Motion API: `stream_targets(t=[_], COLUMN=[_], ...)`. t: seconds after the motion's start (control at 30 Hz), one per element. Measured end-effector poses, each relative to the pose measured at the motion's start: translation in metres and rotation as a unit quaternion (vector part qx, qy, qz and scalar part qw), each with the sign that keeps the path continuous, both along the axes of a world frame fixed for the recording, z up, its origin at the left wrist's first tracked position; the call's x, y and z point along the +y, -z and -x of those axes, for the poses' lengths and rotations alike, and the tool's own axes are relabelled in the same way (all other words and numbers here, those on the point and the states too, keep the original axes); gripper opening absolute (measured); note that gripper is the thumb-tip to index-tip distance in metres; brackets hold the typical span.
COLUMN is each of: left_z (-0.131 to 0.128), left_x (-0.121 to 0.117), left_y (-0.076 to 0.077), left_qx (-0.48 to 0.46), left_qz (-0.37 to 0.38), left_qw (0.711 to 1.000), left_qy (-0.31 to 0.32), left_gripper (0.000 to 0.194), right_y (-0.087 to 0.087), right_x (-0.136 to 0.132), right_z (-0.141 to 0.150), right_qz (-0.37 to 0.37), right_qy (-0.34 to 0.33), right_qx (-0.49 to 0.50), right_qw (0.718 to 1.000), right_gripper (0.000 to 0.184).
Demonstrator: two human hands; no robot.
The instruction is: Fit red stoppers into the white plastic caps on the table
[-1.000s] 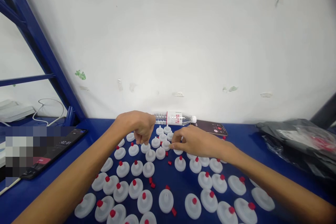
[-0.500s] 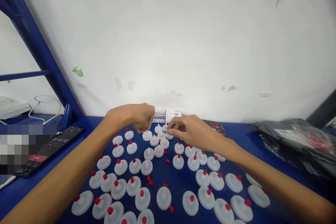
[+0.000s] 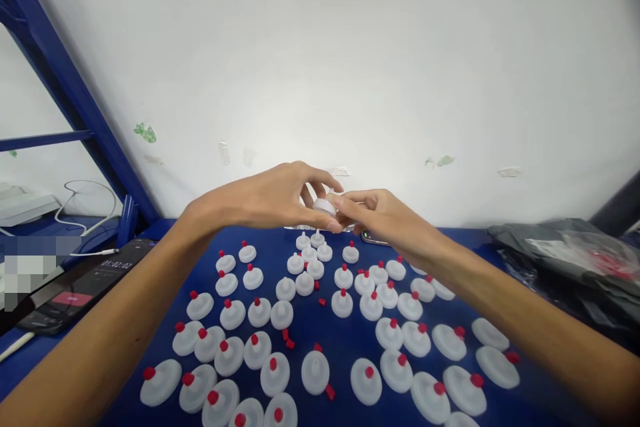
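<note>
Pale wall (image 3: 320,67) behind, scuffed with tape scraps; blue table (image 3: 327,330) set against it. Above the table's far edge, 2 hands meet at a white lid (image 3: 325,206), raised clear of the surface, presumably for room to handle it. Left hand (image 3: 280,193) curls round it, thumb below and fingers above, clasping the disc by its rim; that seems to leave the spout side free for the right. Right hand (image 3: 385,213) has thumb and fingers drawn close at that side; cannot tell whether they pinch anything. Red-tipped lids (image 3: 342,303) spread left and right; bare-spouted lids (image 3: 305,283) bunch mid-table, perhaps kept apart by kind. Loose red caps (image 3: 290,344) lie among them, likely within easy reach. Phone (image 3: 75,297) far left, out of the way.
</note>
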State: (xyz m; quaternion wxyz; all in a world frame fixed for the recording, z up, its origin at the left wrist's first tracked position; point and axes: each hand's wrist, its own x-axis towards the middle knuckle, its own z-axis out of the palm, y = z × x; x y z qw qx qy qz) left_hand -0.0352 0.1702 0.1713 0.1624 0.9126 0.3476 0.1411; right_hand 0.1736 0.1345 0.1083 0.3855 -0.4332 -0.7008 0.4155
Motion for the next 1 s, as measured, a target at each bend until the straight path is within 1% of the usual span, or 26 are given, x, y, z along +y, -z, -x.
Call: stream_targets(t=[0.07, 0.13, 0.2, 0.27, 0.33, 0.4, 0.47, 0.5, 0.6, 0.67, 0.77, 0.83, 0.87, 0.93, 1.0], left_z=[-0.001, 0.000, 0.002, 0.005, 0.006, 0.006, 0.005, 0.005, 0.005, 0.006, 0.007, 0.007, 0.007, 0.007, 0.007], left_x=[0.001, 0.003, 0.004, 0.006, 0.007, 0.008, 0.008, 0.008, 0.008, 0.008, 0.008, 0.008, 0.008, 0.007, 0.007], left_y=[0.000, 0.000, -0.002, -0.002, -0.002, -0.001, 0.001, 0.002, 0.004, 0.004, 0.004, 0.004, 0.005, 0.006, 0.006], left_qx=[-0.001, -0.001, 0.000, -0.001, -0.003, 0.001, 0.010, 0.015, 0.023, 0.027, 0.030, 0.022, 0.015, 0.005, 0.002], left_qz=[-0.011, -0.041, -0.068, -0.093, -0.114, -0.129, -0.137, -0.140, -0.152, -0.146, -0.129, -0.123, -0.117, -0.100, -0.083], left_qw=[1.000, 0.999, 0.997, 0.994, 0.992, 0.990, 0.989, 0.988, 0.987, 0.988, 0.990, 0.991, 0.992, 0.994, 0.996], left_qy=[-0.003, -0.016, -0.037, -0.053, -0.052, -0.052, -0.060, -0.062, -0.053, -0.050, -0.052, -0.052, -0.051, -0.041, -0.031], left_gripper=[0.041, 0.032, 0.031, 0.030, 0.026, 0.024, 0.025, 0.025, 0.023, 0.023, 0.024, 0.029, 0.035, 0.051, 0.062], right_y=[0.000, 0.002, 0.004, 0.007, 0.012, 0.021, 0.032, 0.038, 0.056, 0.066, 0.073, 0.068, 0.062, 0.043, 0.018], right_x=[0.002, 0.004, 0.006, 0.005, 0.002, -0.004, -0.009, -0.012, -0.016, -0.018, -0.019, -0.017, -0.016, -0.012, -0.009], right_z=[-0.001, -0.002, -0.002, -0.001, 0.004, 0.011, 0.020, 0.023, 0.031, 0.032, 0.032, 0.029, 0.027, 0.018, 0.005], right_qz=[0.011, 0.019, 0.021, 0.001, -0.042, -0.088, -0.120, -0.132, -0.168, -0.194, -0.221, -0.229, -0.231, -0.233, -0.233], right_qy=[-0.001, 0.002, 0.002, -0.004, -0.031, -0.067, -0.093, -0.099, -0.112, -0.125, -0.147, -0.156, -0.155, -0.136, -0.086], right_qx=[0.017, 0.006, -0.049, -0.127, -0.211, -0.285, -0.340, -0.359, -0.408, -0.426, -0.430, -0.424, -0.419, -0.407, -0.383], right_qw=[1.000, 1.000, 0.999, 0.992, 0.976, 0.952, 0.928, 0.919, 0.890, 0.875, 0.863, 0.862, 0.865, 0.873, 0.890], right_gripper=[0.044, 0.047, 0.050, 0.047, 0.038, 0.025, 0.013, 0.010, 0.014, 0.018, 0.031, 0.033, 0.032, 0.027, 0.025])
